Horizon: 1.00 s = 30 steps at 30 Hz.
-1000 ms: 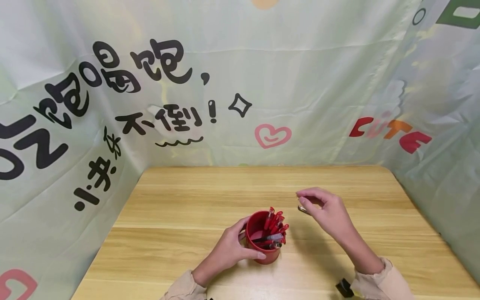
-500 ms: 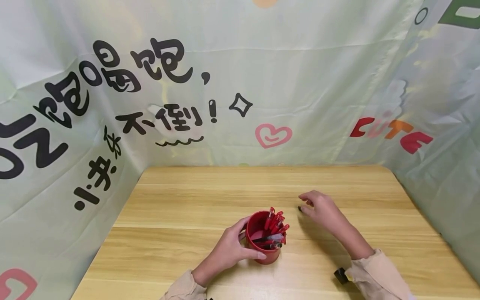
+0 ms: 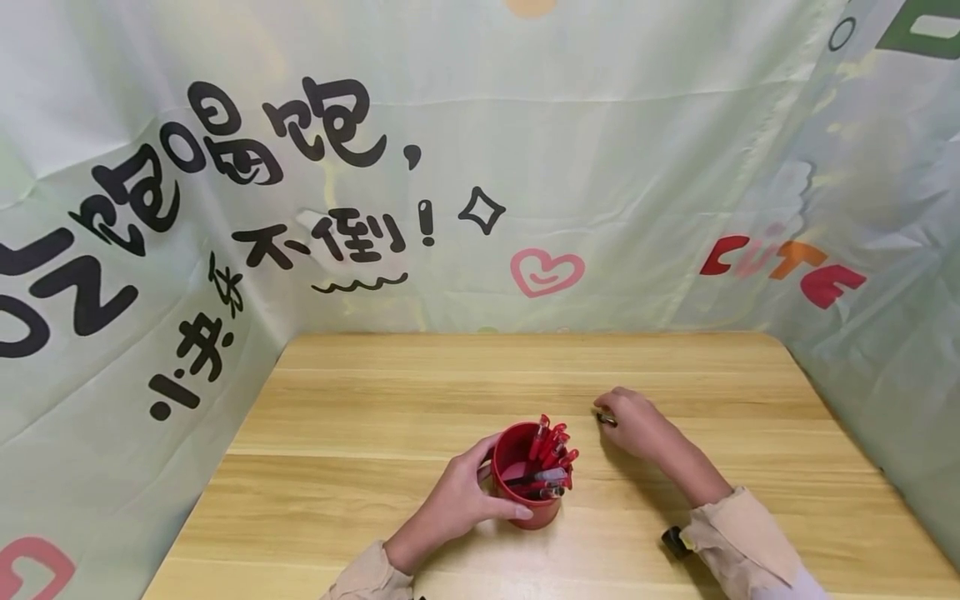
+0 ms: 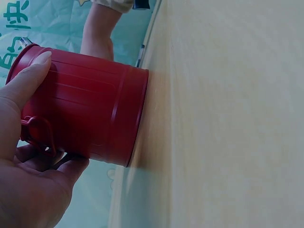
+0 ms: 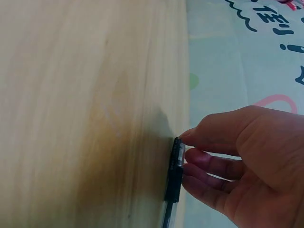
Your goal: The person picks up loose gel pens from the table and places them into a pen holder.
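My left hand (image 3: 459, 498) grips a red pen cup (image 4: 90, 104) that stands on the table, thumb over its near side and fingers on the far-left side. The cup has a small wire handle, seen in the left wrist view. Several red-capped pens (image 3: 553, 446) lean to the right inside it, along with pens that have dark parts (image 3: 536, 477). My right hand (image 3: 636, 421) is low over the table, to the cup's right. Its thumb and curved fingertips are right at the black cap of a clear-barrelled pen (image 5: 175, 178) lying on the wood.
The wooden table (image 3: 375, 392) reaches back to a pale green printed cloth (image 3: 630, 208) that hangs behind and along both sides. A black wrist device (image 3: 677, 542) sits under the right sleeve.
My right hand has lowered towards the pen, and its fingertips have come down to the cap. The left hand and the pen cup have stayed in place.
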Motion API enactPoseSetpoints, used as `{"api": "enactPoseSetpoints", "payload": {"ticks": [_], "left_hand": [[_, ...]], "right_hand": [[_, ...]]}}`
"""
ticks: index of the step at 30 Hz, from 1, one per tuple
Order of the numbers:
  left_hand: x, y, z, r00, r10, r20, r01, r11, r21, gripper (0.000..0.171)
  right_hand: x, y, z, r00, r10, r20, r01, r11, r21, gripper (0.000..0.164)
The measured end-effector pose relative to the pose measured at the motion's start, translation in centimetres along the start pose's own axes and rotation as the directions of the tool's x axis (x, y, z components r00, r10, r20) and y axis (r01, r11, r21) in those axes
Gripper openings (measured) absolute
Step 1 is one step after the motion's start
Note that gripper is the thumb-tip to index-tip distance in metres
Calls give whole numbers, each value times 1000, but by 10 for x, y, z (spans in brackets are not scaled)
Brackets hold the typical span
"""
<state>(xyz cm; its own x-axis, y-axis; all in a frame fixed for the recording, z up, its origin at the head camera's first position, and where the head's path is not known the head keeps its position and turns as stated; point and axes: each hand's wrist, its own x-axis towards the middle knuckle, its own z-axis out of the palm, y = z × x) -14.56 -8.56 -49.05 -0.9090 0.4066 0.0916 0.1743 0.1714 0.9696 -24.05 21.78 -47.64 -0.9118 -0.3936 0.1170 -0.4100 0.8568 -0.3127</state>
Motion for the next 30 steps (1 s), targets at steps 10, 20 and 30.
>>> {"api": "enactPoseSetpoints", "payload": {"ticks": [10,20,30], "left_hand": [[0,-2,-1,1000,5,-2,-5,1000,16,95],[2,-1,-1,1000,-5,-4,5,1000,23,95],[1,1,-1,1000,-9,2,9,1000,-8,96]], "right_hand": [[3,4,5,999,-1,38,3,999,-43,24],[5,4,5,998,-30,58,33,998,-52,20],[3,5,5,993,-113,-20,111,991,-75,15]]}}
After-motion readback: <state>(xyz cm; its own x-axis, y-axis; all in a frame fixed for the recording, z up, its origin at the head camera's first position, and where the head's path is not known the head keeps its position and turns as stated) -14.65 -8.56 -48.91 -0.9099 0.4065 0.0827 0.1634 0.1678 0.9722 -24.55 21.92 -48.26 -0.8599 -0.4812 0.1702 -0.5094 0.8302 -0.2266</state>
